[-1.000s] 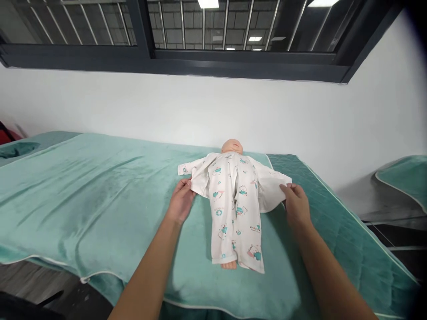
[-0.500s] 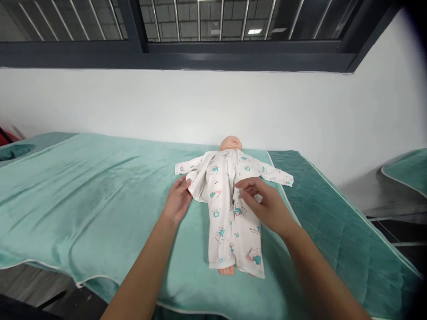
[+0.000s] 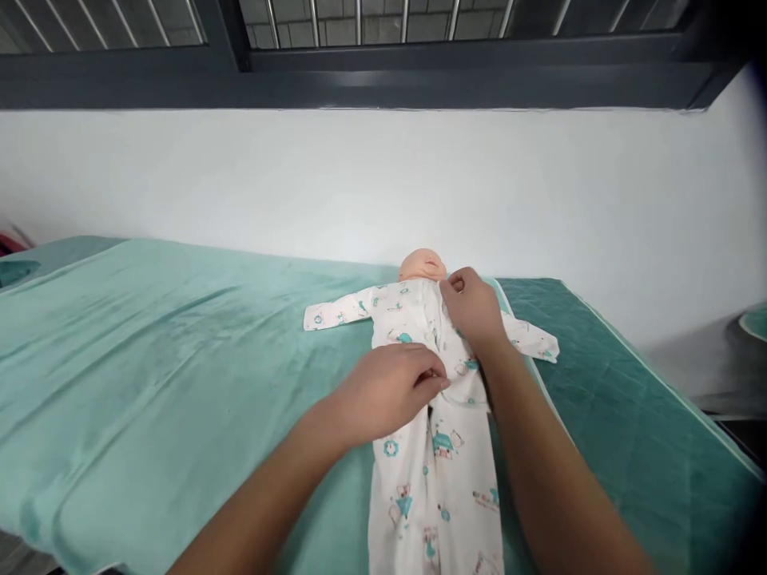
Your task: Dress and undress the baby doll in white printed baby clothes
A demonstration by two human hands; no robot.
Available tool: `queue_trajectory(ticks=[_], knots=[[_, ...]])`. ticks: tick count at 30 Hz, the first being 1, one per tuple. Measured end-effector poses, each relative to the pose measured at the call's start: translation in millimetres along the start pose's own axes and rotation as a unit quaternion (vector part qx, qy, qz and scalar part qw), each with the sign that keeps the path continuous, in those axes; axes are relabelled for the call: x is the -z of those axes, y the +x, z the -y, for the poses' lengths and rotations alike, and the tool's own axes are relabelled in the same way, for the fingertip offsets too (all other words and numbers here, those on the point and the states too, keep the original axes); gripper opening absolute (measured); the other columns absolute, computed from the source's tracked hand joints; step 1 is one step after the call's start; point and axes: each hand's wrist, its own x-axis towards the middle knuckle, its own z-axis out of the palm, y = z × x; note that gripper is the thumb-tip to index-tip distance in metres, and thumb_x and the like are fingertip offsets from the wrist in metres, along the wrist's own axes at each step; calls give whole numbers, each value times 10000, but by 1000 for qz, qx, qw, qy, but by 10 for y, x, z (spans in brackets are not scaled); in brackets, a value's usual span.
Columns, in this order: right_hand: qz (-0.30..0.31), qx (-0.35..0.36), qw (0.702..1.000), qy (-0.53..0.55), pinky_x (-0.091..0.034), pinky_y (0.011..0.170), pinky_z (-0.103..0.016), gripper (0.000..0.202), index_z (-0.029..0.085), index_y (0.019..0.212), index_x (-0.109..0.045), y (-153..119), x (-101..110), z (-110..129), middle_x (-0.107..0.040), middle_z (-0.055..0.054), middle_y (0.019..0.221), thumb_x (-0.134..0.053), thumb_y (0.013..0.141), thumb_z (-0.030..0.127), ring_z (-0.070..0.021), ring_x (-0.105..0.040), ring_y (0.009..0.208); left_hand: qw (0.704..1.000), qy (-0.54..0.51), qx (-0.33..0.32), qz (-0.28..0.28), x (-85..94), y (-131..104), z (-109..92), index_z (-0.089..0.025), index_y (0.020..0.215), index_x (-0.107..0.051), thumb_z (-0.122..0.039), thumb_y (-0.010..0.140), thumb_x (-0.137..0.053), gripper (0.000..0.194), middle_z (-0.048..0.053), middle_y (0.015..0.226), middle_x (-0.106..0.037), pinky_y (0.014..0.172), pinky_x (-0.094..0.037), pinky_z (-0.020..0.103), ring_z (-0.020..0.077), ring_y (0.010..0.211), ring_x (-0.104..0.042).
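Note:
A baby doll [image 3: 423, 263] lies on its back in a white printed baby top [image 3: 399, 303] and matching baby trousers [image 3: 401, 495]. Its sleeves stretch out to both sides. Over the doll's belly, my left hand [image 3: 389, 387] has its thumb and fingers closed together at the front edge of the top. My right hand [image 3: 476, 307] is up by the collar, fingers bent in a pinch on the top's cloth just below the doll's head. The cloth between the fingertips of each hand is mostly hidden. My right forearm covers part of one sleeve.
A light green sheet [image 3: 180, 383] covers the bed beneath the doll. To the right lies a darker green quilted pad [image 3: 623, 431]. Behind the bed rises a white wall [image 3: 269, 184], with a dark window frame [image 3: 383, 76] and metal bars above.
My left hand has moved right from the side flap onto the doll's belly, and the flap now lies across the front. My right hand has gone up to the collar. The view has moved closer.

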Motion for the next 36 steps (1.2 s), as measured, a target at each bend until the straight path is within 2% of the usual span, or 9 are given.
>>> queue_trajectory(ticks=[2, 6, 8, 12, 15, 22, 27, 31, 36], knots=[[4, -13, 1000, 23, -363, 657, -312, 162, 230, 797, -545, -25, -83, -26, -635, -18, 744, -516, 865, 374, -195, -552, 699, 999, -26, 41, -16, 71, 84, 57, -223, 853, -694, -377, 926, -519, 244, -3, 778, -677, 636, -411, 255, 138, 709, -588], [17, -35, 997, 59, -373, 661, -304, 227, 233, 810, -556, -62, -96, -20, -634, -6, 752, -553, 849, 456, -185, -558, 708, 970, -36, 117, -209, 268, 485, 314, -215, 871, -697, -419, 893, -557, 248, -6, 756, -668, 608, -407, 252, 133, 675, -578], [36, -45, 997, 55, -375, 657, -305, 272, 232, 817, -557, -47, -72, -6, -642, -9, 771, -590, 821, 501, -185, -559, 712, 961, -7, 120, -250, 321, 759, 449, -208, 863, -705, -395, 870, -579, 226, 6, 808, -696, 651, -416, 264, 144, 725, -596], [59, -62, 995, 52, -382, 660, -309, 306, 228, 797, -569, -15, -47, -7, -653, -14, 783, -626, 784, 528, -188, -563, 717, 973, 59, 130, -184, 321, 1195, 568, -197, 816, -698, -379, 830, -599, 208, 34, 826, -718, 622, -390, 291, 167, 703, -599], [71, -73, 993, 65, -381, 657, -307, 264, 228, 760, -591, 5, -27, -31, -645, -4, 737, -601, 798, 489, -182, -555, 694, 972, 116, 139, -152, 274, 1327, 529, -201, 749, -655, -283, 792, -612, 101, 31, 769, -701, 582, -357, 293, 161, 637, -569], [88, -66, 986, 129, -358, 619, -289, 145, 205, 679, -616, 92, 54, -63, -594, 21, 634, -590, 765, 319, -142, -489, 612, 953, -57, 58, -290, 84, 1329, 513, -200, 814, -629, -280, 831, -596, 88, 18, 839, -694, 686, -446, 269, 145, 756, -612], [71, -56, 951, 295, -349, 575, -261, 167, 199, 768, -671, 72, 26, -26, -545, 39, 624, -632, 787, 360, -114, -438, 584, 956, -96, 57, -271, -3, 1319, 637, -198, 807, -646, -300, 817, -625, 105, 16, 838, -705, 713, -464, 272, 146, 769, -628], [89, -48, 946, 307, -383, 609, -259, 205, 193, 853, -732, 48, -32, -34, -629, 15, 712, -656, 793, 374, -120, -486, 635, 954, -99, 59, -278, -2, 1314, 696, -193, 837, -666, -294, 820, -620, 112, 24, 879, -721, 760, -477, 283, 158, 819, -651], [95, -65, 941, 320, -470, 754, -296, 231, 200, 914, -768, 46, -76, -86, -735, -25, 908, -638, 800, 353, -167, -619, 803, 962, -130, 52, -234, 41, 1306, 727, -171, 874, -681, -287, 836, -604, 145, 51, 946, -726, 819, -477, 288, 166, 880, -656]])
